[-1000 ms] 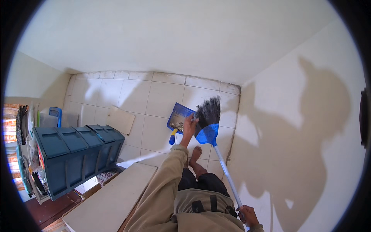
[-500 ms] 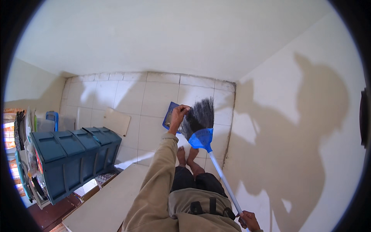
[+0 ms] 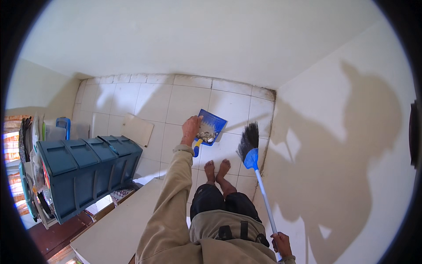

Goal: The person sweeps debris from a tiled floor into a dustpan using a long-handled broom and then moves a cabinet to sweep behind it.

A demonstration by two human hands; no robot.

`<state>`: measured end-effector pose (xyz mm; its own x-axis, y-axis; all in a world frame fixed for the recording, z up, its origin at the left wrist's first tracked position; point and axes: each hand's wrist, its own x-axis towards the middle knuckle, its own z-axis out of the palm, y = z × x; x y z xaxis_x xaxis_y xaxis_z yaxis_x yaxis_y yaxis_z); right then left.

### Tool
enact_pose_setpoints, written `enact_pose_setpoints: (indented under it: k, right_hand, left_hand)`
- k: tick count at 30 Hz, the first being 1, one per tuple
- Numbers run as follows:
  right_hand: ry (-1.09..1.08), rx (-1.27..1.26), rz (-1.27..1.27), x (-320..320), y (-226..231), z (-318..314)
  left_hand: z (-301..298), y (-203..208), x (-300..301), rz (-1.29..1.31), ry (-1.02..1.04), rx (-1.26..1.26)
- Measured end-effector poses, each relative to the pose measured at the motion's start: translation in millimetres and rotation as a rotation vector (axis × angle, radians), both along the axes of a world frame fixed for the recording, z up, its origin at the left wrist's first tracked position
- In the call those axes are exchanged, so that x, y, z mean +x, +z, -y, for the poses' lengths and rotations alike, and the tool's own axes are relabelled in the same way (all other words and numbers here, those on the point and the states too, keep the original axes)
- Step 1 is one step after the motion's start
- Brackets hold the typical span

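Note:
My right hand (image 3: 281,244) is wrapped round the light-blue pole of a broom (image 3: 251,158) with a blue head and black bristles. The broom head is tilted near the right wall. A blue dustpan (image 3: 218,122) lies beyond my feet, with grey dust and pale bits of debris in it. Its handle is yellow and blue. Over the dustpan's left side is my left hand (image 3: 191,130), in a beige sleeve. Its fingers are drawn together, and whatever they may pinch is too small to make out.
A dark teal plastic cabinet (image 3: 92,176) stands at left, with a pale table top (image 3: 116,224) nearer me. A flat cream board (image 3: 137,129) lies on the floor tiles. My bare feet (image 3: 217,170) stand below the dustpan. White walls border the floor ahead and at right.
My left hand has left the broom bristles and moved left to the dustpan. The broom head has swung right and the dustpan's contents now show. The right hand keeps its grip.

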<state>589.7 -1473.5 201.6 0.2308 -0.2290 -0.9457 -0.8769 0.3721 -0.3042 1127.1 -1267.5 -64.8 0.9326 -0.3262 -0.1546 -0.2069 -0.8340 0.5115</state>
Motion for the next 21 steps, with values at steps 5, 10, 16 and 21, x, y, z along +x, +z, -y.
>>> enact_pose_setpoints:
  k: [5,10,16,21]
  right_hand:
    - [-0.014,-0.031,-0.060,5,-14,-4]
    - [-0.013,-0.048,-0.077,9,-24,-10]
    - [0.040,-0.071,-0.116,15,-33,-17]
    - [0.058,-0.077,-0.063,14,-51,-12]
  left_hand:
    - [-3,-7,-10,-0.029,-0.026,0.044]
    - [-19,-41,-12,-0.073,-0.032,-0.030]
    - [-39,-70,-24,-0.056,-0.007,0.172]
    - [-62,-49,-27,-0.021,0.068,0.350]
